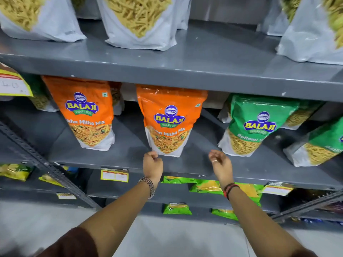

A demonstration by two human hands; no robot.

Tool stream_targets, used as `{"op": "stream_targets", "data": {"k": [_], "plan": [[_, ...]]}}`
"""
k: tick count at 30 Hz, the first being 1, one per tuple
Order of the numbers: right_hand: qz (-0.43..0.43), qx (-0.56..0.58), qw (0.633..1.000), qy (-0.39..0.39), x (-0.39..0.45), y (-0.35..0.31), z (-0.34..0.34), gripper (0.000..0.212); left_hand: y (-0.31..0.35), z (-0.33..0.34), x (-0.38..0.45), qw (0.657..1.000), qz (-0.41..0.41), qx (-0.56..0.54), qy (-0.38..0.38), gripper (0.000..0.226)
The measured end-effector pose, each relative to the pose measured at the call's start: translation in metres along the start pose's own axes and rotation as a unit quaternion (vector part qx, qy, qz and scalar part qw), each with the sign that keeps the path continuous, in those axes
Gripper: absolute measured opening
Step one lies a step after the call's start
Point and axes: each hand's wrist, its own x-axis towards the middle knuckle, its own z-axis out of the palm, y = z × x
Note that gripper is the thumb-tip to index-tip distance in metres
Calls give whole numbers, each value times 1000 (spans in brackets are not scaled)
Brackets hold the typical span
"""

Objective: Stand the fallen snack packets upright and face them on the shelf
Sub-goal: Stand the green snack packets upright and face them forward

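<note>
Yellow price tags (pixel 114 175) are hanging off the shelf edge around 6 o'clock, another tag (pixel 14 83) is sitting at 9 o'clock, pale floor (pixel 176 236) below.

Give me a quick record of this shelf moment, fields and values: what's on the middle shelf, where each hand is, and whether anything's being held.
shelf: grey metal middle shelf
packets upright: two orange Balaji packets, left orange packet and centre orange packet; green packet; a second green packet at the right edge, leaning
left hand: left hand at the bottom left corner of the centre orange packet, fingers curled; a pinch cannot be told
right hand: right hand over the shelf edge, apart from the packets, holding nothing
shelf above: pale sev packets
</note>
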Motion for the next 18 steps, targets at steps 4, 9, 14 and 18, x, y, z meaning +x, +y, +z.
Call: {"op": "stream_targets", "data": {"k": [4,9,14,18], "plan": [[-21,-10,997,68,11,16,-70,8,0,44,-31,999,16,-16,-42,21],[-7,35,996,80,50,15,-139,27,13,119,-55,984,31,5,-175,36],[25,72,996,-44,87,-4,-168,60,46,178,-55,971,24,56,-230,76],[15,102,989,-110,98,-13,-173,64,65,200,-54,966,30,85,-244,88]]}}
